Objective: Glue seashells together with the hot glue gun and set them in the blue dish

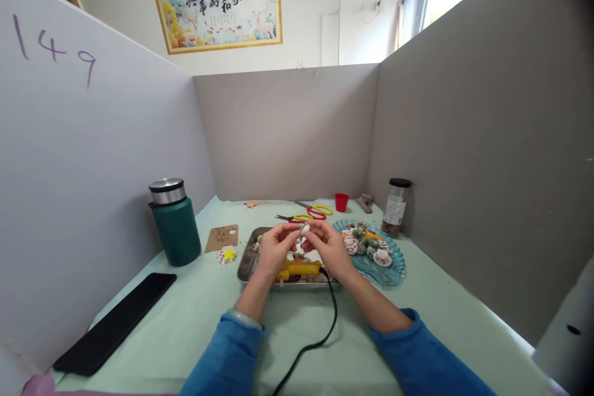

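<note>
My left hand [275, 249] and my right hand [330, 246] meet above a metal tray [245, 265], and their fingertips pinch a small white shell [305, 229] between them. A yellow glue gun [299, 270] lies across the tray under my hands, and its black cord [320, 337] runs toward me. To the right, a blue glass plate [392, 266] holds several shells.
A green flask [175, 223] stands at the left and a black phone [116, 322] lies near the front left. Scissors with red and yellow handles [309, 213], a red cup [341, 202], a jar [395, 207] and a brown card [221, 238] sit behind. Grey partitions surround the table.
</note>
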{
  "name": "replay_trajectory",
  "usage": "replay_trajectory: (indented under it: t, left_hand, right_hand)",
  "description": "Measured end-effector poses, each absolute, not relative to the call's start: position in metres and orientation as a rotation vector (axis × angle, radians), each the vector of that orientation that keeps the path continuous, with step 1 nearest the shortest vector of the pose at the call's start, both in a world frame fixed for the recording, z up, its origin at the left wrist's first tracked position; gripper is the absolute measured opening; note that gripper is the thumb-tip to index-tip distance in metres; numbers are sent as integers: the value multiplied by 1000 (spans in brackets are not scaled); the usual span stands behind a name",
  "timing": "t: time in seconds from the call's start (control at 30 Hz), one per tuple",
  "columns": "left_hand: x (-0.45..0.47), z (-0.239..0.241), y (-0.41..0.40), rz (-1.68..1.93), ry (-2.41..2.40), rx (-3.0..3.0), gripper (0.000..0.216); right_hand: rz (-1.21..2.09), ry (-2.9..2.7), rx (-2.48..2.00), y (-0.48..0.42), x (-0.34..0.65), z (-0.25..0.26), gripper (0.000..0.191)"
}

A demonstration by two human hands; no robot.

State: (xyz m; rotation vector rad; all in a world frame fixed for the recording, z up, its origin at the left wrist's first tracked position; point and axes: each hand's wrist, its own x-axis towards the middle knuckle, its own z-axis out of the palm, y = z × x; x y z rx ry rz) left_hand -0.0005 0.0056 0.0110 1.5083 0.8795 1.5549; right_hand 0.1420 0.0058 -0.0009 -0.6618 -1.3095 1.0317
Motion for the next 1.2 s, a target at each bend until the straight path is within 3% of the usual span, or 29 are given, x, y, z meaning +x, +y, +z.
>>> replay_trajectory:
  t: [1.2]
  left_hand:
    - [-3,10,9,1456,996,1583,20]
  right_hand:
    - [829,-1448,-764,9,146,-13,28]
